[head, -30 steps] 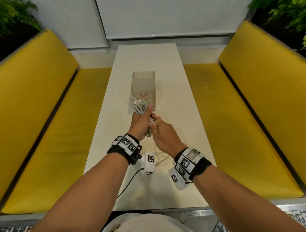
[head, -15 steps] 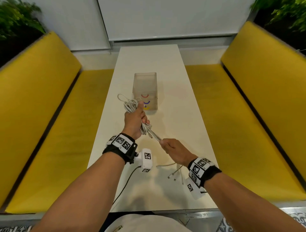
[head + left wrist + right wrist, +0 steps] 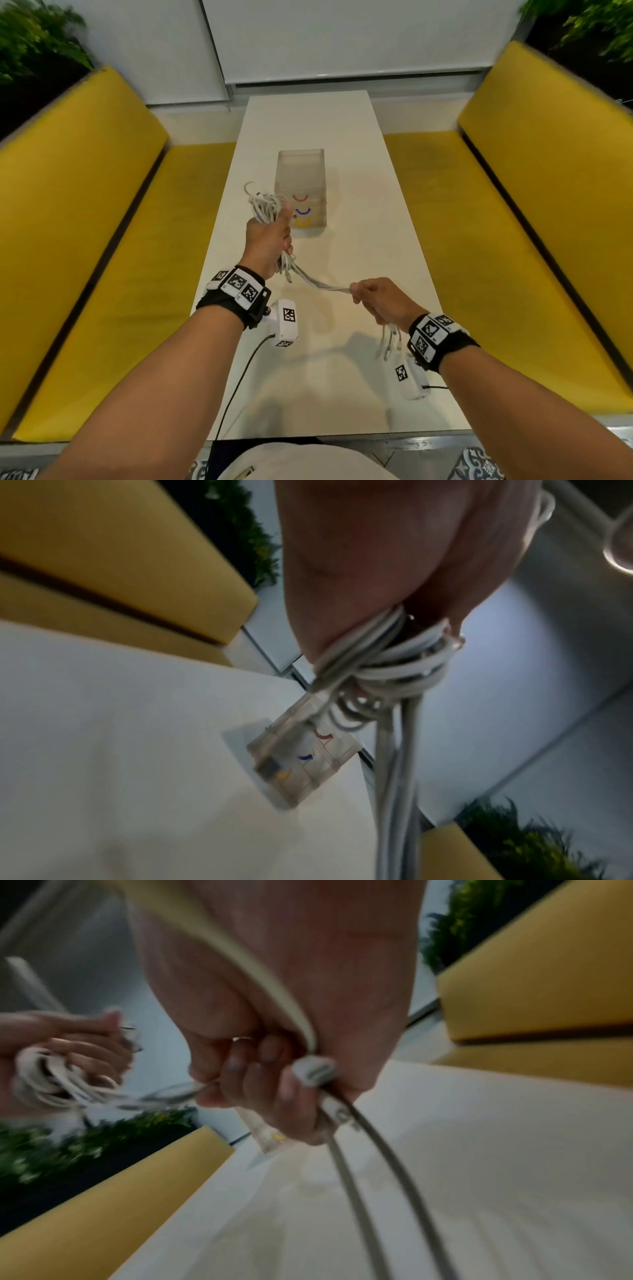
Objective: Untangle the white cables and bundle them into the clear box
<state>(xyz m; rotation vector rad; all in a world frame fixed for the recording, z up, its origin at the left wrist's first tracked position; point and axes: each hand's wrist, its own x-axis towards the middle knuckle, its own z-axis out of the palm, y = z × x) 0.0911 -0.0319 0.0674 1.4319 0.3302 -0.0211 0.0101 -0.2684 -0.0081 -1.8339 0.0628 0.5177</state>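
Note:
My left hand (image 3: pixel 269 238) grips a bundle of white cables (image 3: pixel 265 207) above the white table, its loops sticking out over the fist just left of the clear box (image 3: pixel 301 178). Several strands (image 3: pixel 320 282) run taut from that fist down to my right hand (image 3: pixel 375 298), which grips them nearer to me. Loose cable ends with plugs (image 3: pixel 388 342) hang below the right fist. In the left wrist view the coiled cables (image 3: pixel 387 669) show under my left hand (image 3: pixel 394 561). The right wrist view shows my right hand (image 3: pixel 274 1053) curled round the cable strands (image 3: pixel 369 1150).
The clear box stands upright mid-table with red, blue and yellow curved marks on its near face. The long white table (image 3: pixel 359 240) runs away from me between two yellow benches (image 3: pixel 85 240) (image 3: pixel 531 222). A black lead (image 3: pixel 236 387) trails from the left wrist camera.
My hands have pulled apart: the right hand drew back toward me and to the right, stretching the strands, while the left hand lifted the bundle left of the box.

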